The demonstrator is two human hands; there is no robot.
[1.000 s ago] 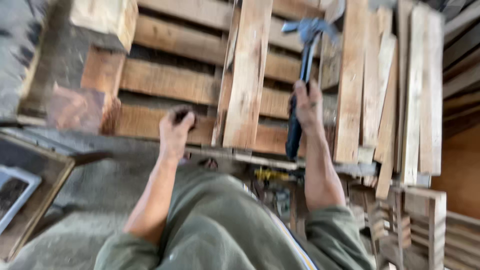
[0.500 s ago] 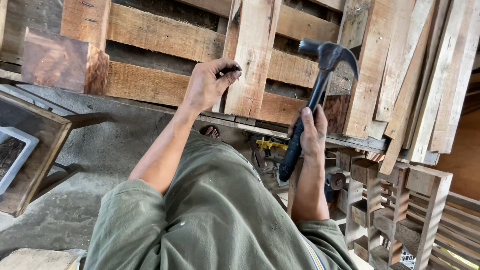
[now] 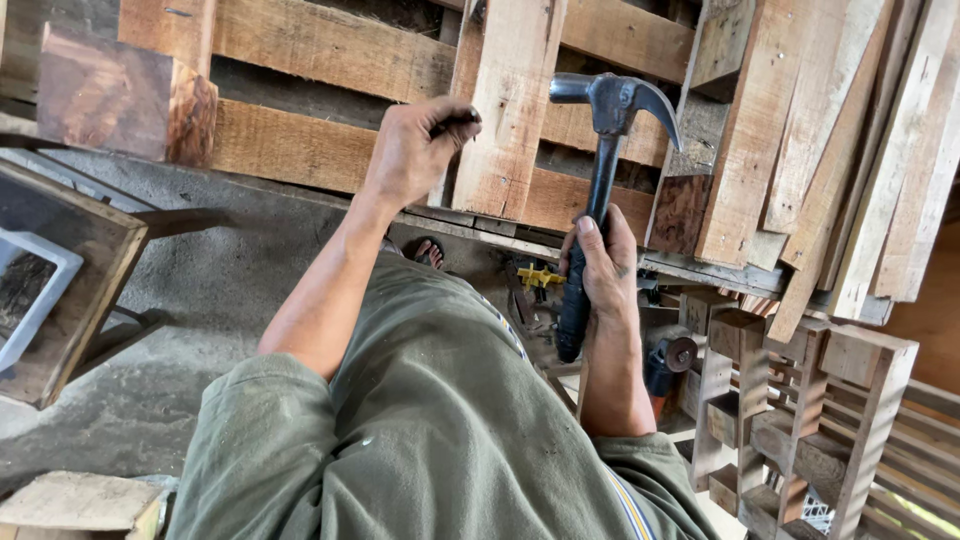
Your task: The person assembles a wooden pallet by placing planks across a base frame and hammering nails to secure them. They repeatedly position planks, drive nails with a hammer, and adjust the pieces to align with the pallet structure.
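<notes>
Concrete floor [image 3: 230, 270] runs grey under everything, with timber stacked all round. Biggest piece in play is the wooden pallet [image 3: 330, 150], its long horizontal boards spread across the top of the view. Over them lies one upright plank [image 3: 510, 110], set across the boards, and that's where the action is. To the right, loose slats [image 3: 840, 150] lean in a bundle, and small slatted frames [image 3: 800, 400] are stacked below them. On the far left, a dark reddish wood block [image 3: 120, 95] sits on the pallet's end.

Now the hands. The right hand [image 3: 600, 265] is wrapped tight round the dark grip of a claw hammer [image 3: 605, 150], head raised up beside the plank, not touching wood. The left hand [image 3: 415, 150] is curled up against the plank's left edge, fingertips pinching something small and dark, too tiny to name for sure.

By my read, the plank is placed but the fixing isn't finished; the strike looks set up, not landed.
</notes>
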